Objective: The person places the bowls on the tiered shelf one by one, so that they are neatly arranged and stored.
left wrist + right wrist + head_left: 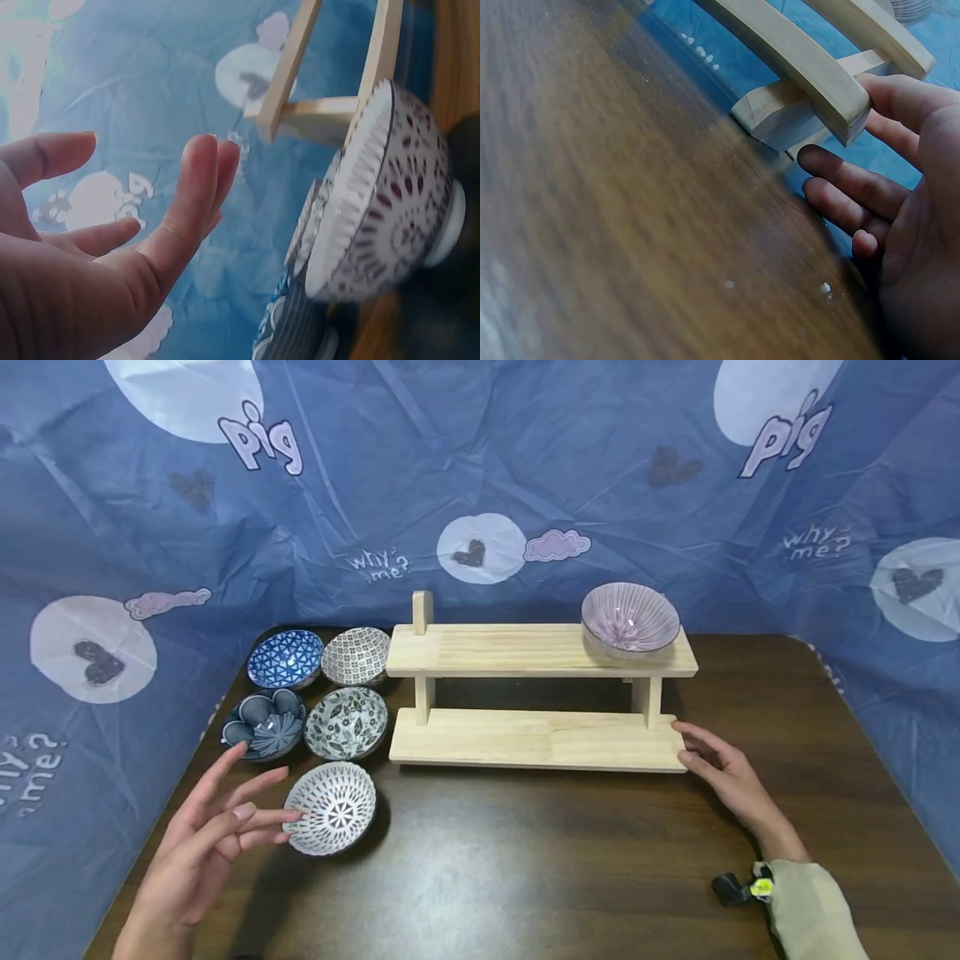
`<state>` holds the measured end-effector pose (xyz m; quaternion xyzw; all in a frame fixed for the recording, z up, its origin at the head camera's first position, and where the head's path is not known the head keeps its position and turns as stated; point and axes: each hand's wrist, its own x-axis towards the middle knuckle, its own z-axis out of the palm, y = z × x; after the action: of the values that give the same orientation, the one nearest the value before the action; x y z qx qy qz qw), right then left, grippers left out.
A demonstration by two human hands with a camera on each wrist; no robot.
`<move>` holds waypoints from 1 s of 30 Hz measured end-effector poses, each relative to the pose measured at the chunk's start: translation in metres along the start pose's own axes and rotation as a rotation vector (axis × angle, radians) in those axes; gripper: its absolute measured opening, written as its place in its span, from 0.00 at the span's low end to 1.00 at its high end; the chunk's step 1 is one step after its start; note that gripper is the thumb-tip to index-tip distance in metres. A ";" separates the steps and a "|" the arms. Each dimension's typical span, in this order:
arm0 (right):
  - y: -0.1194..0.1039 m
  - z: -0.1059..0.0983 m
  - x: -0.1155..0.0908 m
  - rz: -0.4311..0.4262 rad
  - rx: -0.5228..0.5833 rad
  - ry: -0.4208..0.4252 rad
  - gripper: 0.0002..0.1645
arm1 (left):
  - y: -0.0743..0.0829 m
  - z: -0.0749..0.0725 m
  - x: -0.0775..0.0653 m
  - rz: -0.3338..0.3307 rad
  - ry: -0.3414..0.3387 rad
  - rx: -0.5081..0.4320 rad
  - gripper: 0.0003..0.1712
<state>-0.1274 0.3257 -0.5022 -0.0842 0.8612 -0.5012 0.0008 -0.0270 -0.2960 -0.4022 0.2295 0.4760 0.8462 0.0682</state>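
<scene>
My left hand (pixel 198 839) hovers with spread fingers beside a white lattice-patterned bowl (pixel 330 810); its fingertips overlap the bowl's left rim in the head view. In the left wrist view, this bowl (pixel 397 195) stands apart from the hand, and nothing lies in the palm. At the right end of a two-tier wooden shelf (pixel 525 739), my right hand (pixel 723 777) holds the lower board between thumb and index finger. The right wrist view shows the other fingers (pixel 847 184) loosely bent by the board's end. A pale purple striped bowl (pixel 630 618) sits on the upper board's right side.
Left of the shelf are a blue triangle-patterned bowl (pixel 285 658), a grey-patterned bowl (pixel 356 656), a green floral bowl (pixel 347 723) and a dark blue bowl (pixel 262 724). A wooden peg (pixel 422 612) rises at the upper board's left. Blue printed cloth (pixel 480 460) hangs around the brown table (pixel 525 860).
</scene>
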 end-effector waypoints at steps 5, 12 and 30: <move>0.000 0.000 0.000 0.004 -0.006 -0.009 0.28 | 0.001 -0.009 -0.011 0.009 0.000 -0.003 0.43; -0.002 0.000 -0.001 0.028 -0.035 -0.005 0.29 | -0.004 -0.020 -0.022 -0.039 0.085 0.087 0.41; -0.001 0.000 -0.001 0.041 -0.010 -0.012 0.29 | -0.030 -0.031 -0.027 -0.240 0.326 0.369 0.37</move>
<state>-0.1267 0.3257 -0.5010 -0.0697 0.8653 -0.4961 0.0158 -0.0206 -0.3127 -0.4501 0.0409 0.6507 0.7567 0.0476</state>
